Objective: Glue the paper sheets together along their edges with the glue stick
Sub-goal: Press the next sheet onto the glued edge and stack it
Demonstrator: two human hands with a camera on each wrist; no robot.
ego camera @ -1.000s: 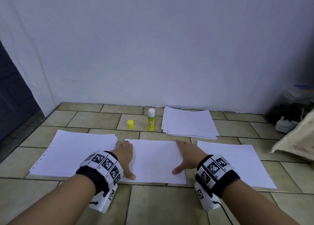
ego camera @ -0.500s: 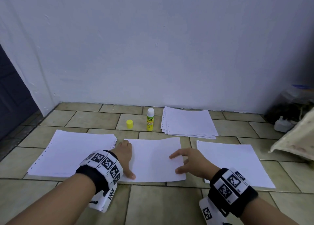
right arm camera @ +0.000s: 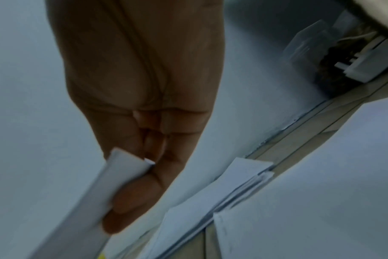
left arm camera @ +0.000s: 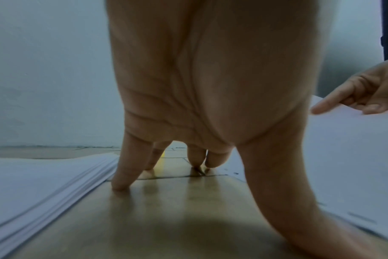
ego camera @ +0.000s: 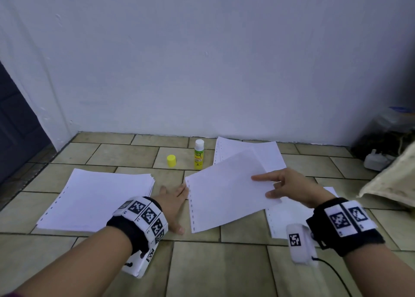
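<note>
My right hand (ego camera: 280,184) pinches the right edge of a white sheet with punched margins (ego camera: 224,191) and holds it tilted above the floor. The right wrist view shows that sheet's edge (right arm camera: 113,184) between thumb and fingers. My left hand (ego camera: 174,199) lies flat on the bare tile just left of the sheet, fingers straight, fingertips (left arm camera: 120,185) on the floor. An uncapped glue stick (ego camera: 198,154) stands near the wall with its yellow cap (ego camera: 171,161) to its left. A paper stack (ego camera: 98,198) lies at the left, another stack (ego camera: 267,153) at the back, and a sheet (ego camera: 289,220) under my right wrist.
The floor is tan tile (ego camera: 213,269) and ends at a white wall (ego camera: 202,72). A dark door (ego camera: 13,128) is at the left. A beige sack (ego camera: 393,184) and a white plug (ego camera: 375,162) sit with clutter at the right.
My right hand left its flat rest, took the middle sheet by its right edge and lifted it up and to the right. My left hand now rests on bare tile.
</note>
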